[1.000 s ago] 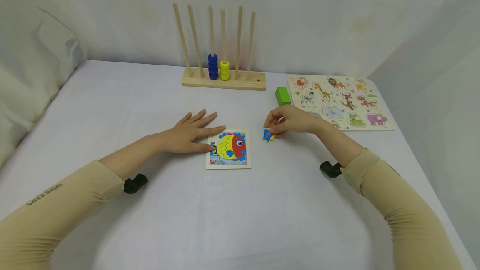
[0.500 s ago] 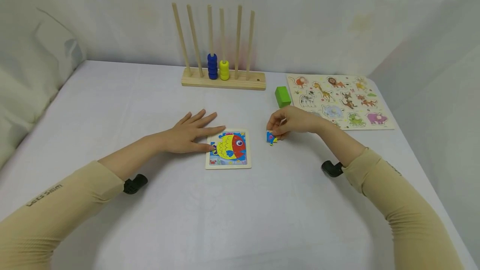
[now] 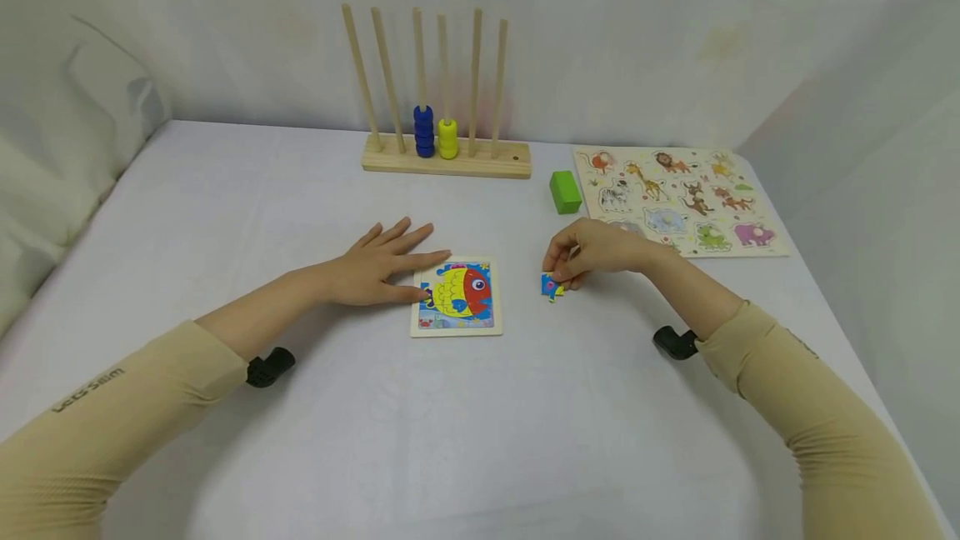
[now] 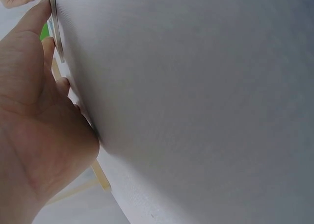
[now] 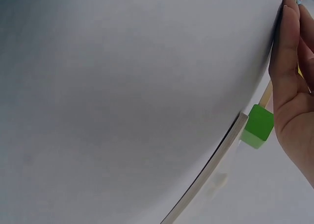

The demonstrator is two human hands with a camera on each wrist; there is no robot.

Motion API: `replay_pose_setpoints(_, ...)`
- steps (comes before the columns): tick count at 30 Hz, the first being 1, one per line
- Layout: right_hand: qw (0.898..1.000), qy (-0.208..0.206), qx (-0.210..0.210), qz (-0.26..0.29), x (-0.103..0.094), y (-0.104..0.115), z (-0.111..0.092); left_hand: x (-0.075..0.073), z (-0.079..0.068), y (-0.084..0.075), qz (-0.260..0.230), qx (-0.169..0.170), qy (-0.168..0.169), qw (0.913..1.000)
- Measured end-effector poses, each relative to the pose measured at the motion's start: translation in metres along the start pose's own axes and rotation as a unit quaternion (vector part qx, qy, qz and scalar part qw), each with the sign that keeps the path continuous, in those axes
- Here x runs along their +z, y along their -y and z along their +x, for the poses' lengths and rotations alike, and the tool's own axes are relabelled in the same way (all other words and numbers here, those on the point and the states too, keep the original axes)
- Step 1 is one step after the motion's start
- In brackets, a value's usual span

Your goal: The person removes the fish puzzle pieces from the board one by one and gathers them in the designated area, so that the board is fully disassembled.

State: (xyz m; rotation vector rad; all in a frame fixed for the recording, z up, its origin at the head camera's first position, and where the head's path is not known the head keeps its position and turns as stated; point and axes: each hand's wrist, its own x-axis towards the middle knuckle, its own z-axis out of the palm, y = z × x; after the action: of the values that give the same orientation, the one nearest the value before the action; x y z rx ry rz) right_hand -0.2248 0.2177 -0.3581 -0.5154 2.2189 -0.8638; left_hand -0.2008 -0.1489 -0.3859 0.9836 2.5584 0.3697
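A small square fish puzzle in a wooden frame [image 3: 468,335] lies flat mid-table, its yellow and red fish mostly assembled. My left hand [image 3: 367,275] is spread at its left side, with the thumb and index fingertip on the puzzle's left part. From the left wrist view, the palm [image 4: 29,91] faces the camera and the fingertips meet the frame's edge. To the right of the puzzle, my right hand [image 3: 596,247] pinches a blue jigsaw piece [image 3: 548,283] with pink and yellow patches between thumb and fingers, close over the table. The fingers partly cover its upper right.
Behind stands a wooden abacus [image 3: 495,165] with several posts and blue and yellow beads. A green block [image 3: 566,192] sits beyond the right hand, beside an animal peg puzzle board [image 3: 663,177]. White cloth covers the table [image 3: 480,432] and hangs behind it.
My right hand has drawn slightly to the right and toward me, still pinching the jigsaw piece. The left hand and the fish puzzle have stayed in place.
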Motion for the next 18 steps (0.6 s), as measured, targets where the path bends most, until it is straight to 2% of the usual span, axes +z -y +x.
replay_pose_setpoints(18, 1.0, -0.026, 0.01, -0.014, 0.0026, 0.0023, 0.0044, 0.0009, -0.0001, 0.0014, 0.001, 0.002, -0.004, 1.0)
